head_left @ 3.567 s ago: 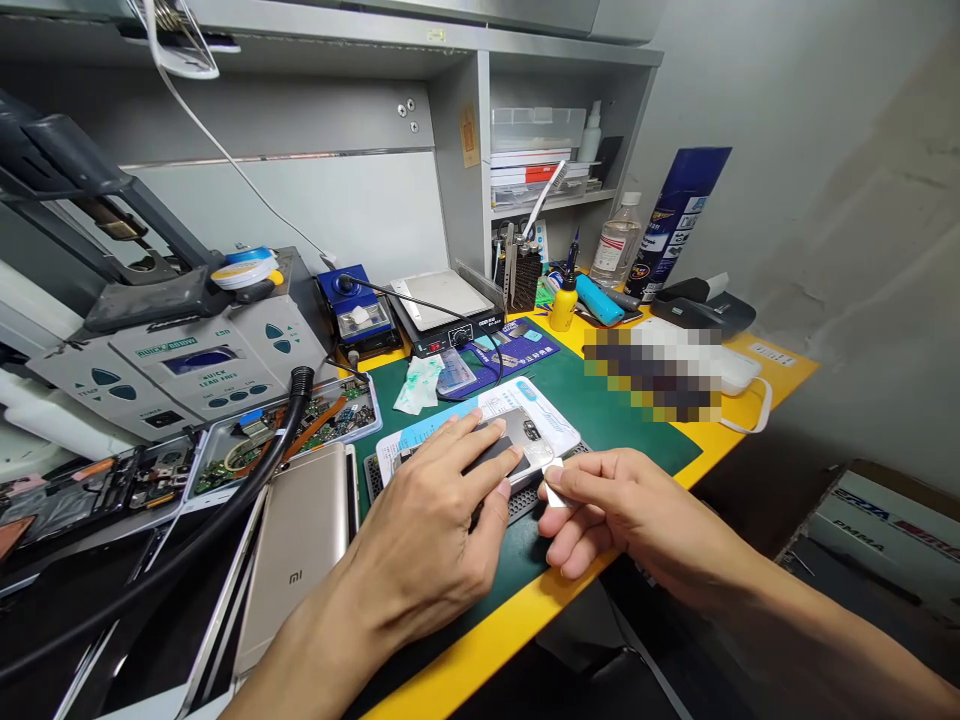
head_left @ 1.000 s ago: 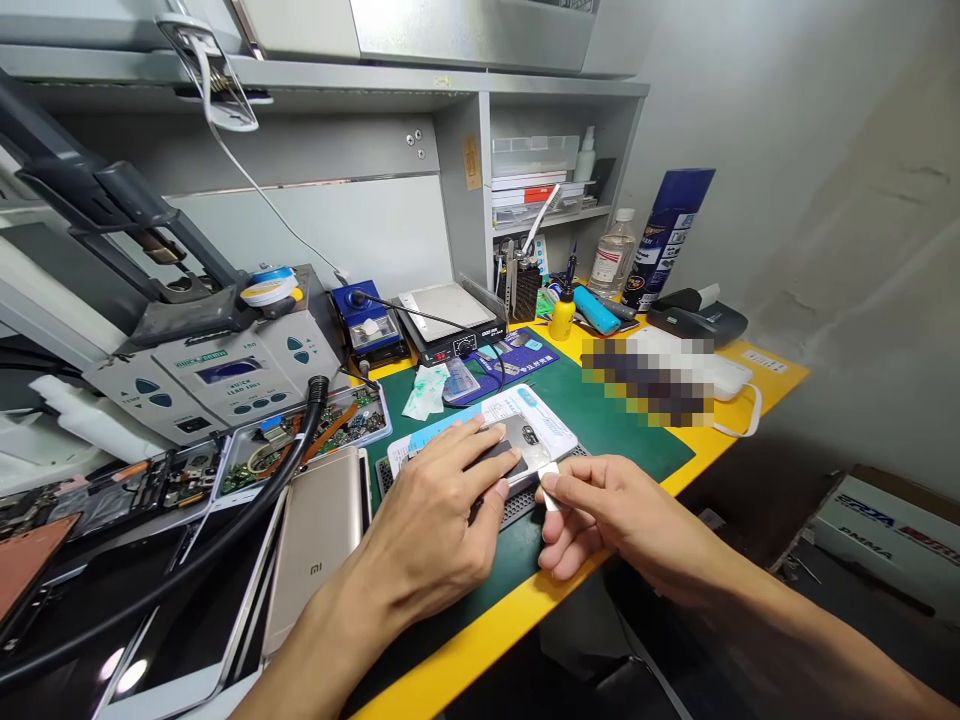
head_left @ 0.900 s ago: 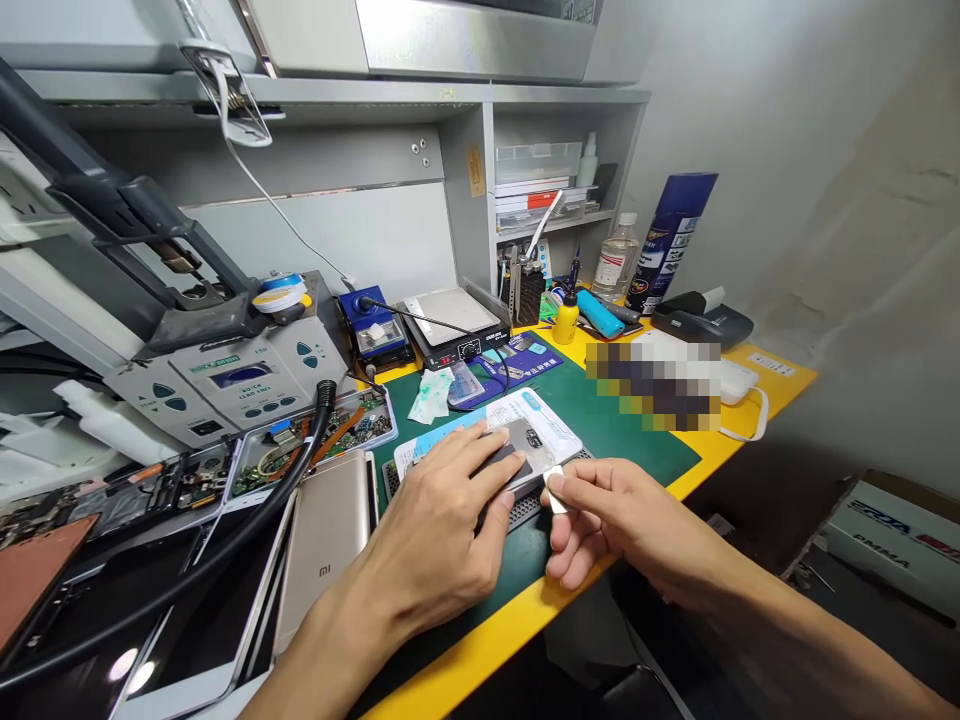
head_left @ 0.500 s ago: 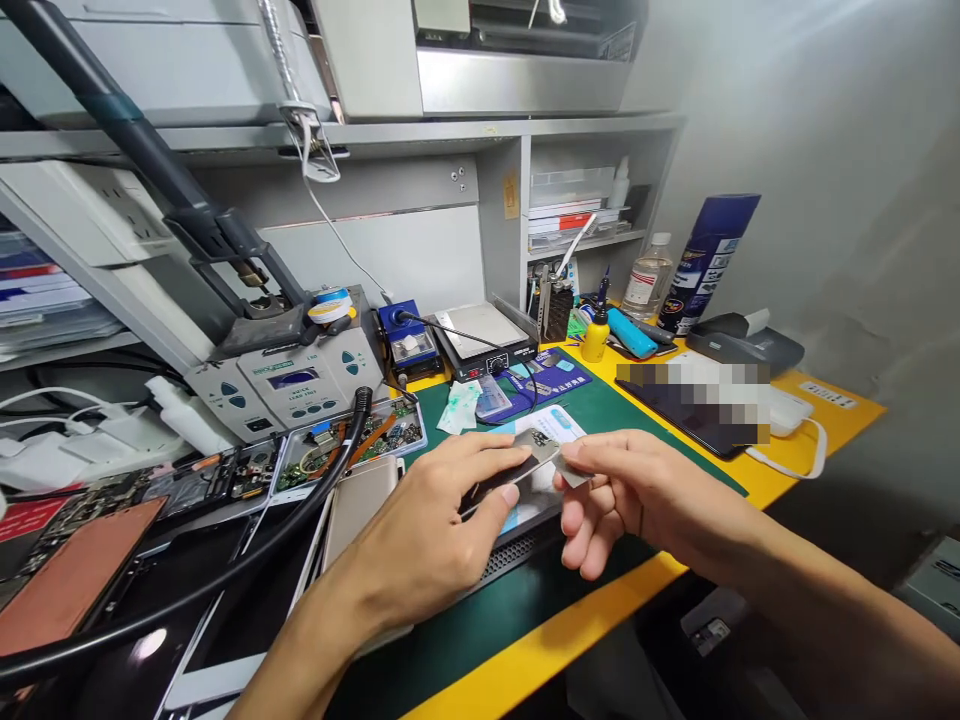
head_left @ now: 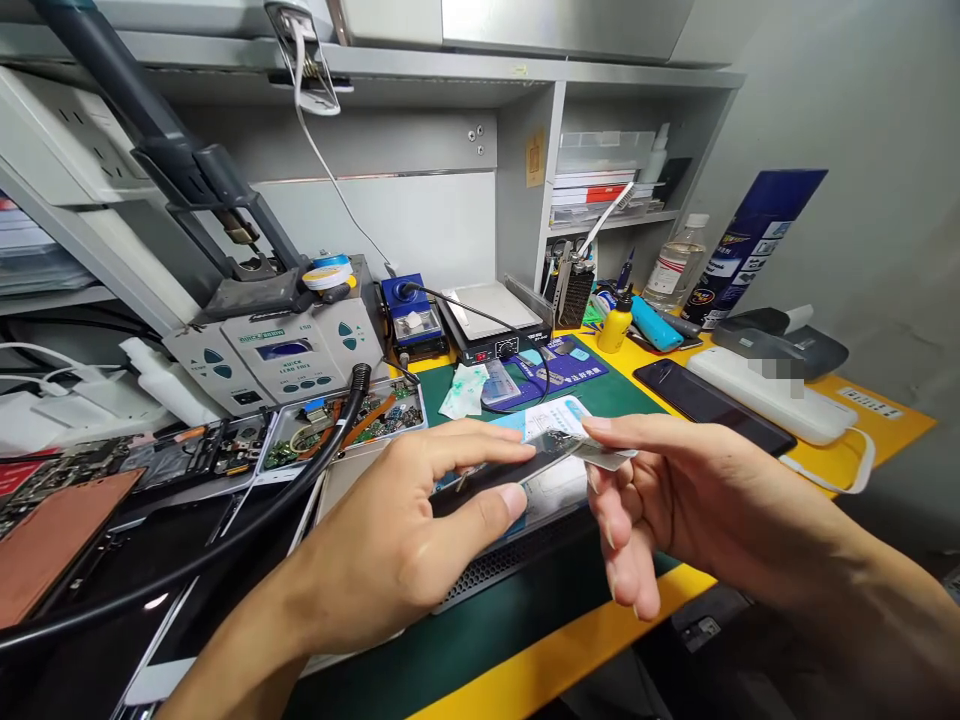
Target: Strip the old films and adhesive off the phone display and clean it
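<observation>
My left hand (head_left: 409, 525) grips a thin dark phone panel (head_left: 551, 456) between thumb and fingers, tilted so that its far end points right. Between the thumb and fingers of my right hand (head_left: 675, 490) is a thin flat grey metal piece (head_left: 611, 457), perhaps a pry blade. Its edge meets the panel's right end; whether it is wedged in, I cannot tell. Beneath both hands lie a perforated dark plate (head_left: 491, 565) and a blue-and-white card (head_left: 566, 412), partly covered by my hands.
A hot-air station (head_left: 277, 355) stands at the left, its black hose (head_left: 247, 535) crossing over phone parts. Behind are a parts tray (head_left: 416, 410) and a heating plate (head_left: 495, 315). To the right are a yellow bottle (head_left: 615, 328), a black phone (head_left: 712, 405) and a spray can (head_left: 757, 245).
The head view has shifted lower and closer. My right hand has turned, so the grey piece lies flatter at the panel's end. Both hands keep their holds.
</observation>
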The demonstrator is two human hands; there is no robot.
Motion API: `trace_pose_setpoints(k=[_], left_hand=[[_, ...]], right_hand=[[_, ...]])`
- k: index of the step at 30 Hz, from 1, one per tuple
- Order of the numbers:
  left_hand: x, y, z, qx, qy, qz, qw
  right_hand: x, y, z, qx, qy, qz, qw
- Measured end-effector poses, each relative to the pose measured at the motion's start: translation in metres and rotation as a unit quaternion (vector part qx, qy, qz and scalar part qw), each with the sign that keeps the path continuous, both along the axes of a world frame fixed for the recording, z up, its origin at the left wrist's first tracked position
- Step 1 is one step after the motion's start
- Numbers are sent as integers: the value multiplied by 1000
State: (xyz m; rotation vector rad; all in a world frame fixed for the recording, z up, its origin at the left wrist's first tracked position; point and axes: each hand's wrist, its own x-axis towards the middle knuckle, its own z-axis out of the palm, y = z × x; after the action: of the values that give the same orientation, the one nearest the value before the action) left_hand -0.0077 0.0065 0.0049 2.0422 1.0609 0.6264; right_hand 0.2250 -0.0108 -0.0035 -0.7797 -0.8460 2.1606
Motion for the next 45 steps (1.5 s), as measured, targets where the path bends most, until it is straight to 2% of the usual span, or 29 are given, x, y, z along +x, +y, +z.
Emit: trace_pose_setpoints(k=[10,19,22,26,30,35,37,40,42,45], left_hand=[[2,-1,4,-8,12,4,1000],[3,-6,4,6,33,49,998],[0,-5,3,19,55,37,998],[-2,-2,2,27,71,17,997],[-1,-4,2,24,51,17,998],[-1,-7,2,16,42,24,999],[-4,-6,3,20,41,23,999],[-10,-4,7,37,40,21,998],[-16,-2,10,43,40,22,998],[-26,-1,14,40,41,21,998]], right_hand=[[4,0,-3,-55,1,22,998],[8,2,-3,-12,-96,15,995],[14,1,-5,-19,-100,-4,995],[17,-2,-8,-13,-99,5,995],[20,-5,-5,53,-95,-13,994],[31,-3,-7,146,-168,-65,973],[35,3,-10,168,-163,-61,970],[34,16,-6,212,-148,-20,966],[28,26,4,266,-186,16,946],[17,43,23,374,-295,88,875]])
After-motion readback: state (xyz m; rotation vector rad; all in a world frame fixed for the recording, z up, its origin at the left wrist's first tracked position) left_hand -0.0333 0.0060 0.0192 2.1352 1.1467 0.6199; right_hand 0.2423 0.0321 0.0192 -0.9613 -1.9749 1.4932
